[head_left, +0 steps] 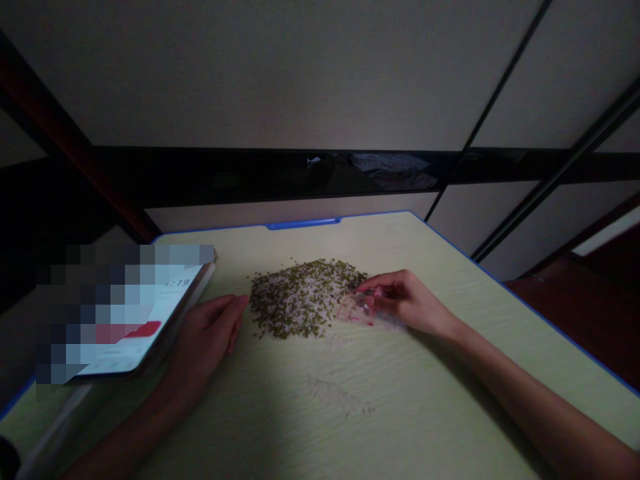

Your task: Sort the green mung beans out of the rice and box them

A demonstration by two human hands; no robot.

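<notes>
A mixed heap of small green beans and whitish grains (305, 297) is spread on the pale wooden table (280, 427). My left hand (213, 327) rests at the heap's left edge, thumb and forefinger pressed together; whether anything small is between them is hidden. At the right edge of the heap, my right hand (400, 300) has its fingers bent over a thin clear plastic bag with red print (356, 312) and pinches it. Part of the bag lies under that hand. Closer to me, whitish grains (340, 395) form a short loose line on the tabletop.
A tablet with a lit, partly blurred screen (145, 313) leans at the left, close to my left forearm. A blue strip (305, 224) sits on the table's far edge. Behind the table stand cabinet panels (280, 80) with a dark glossy band.
</notes>
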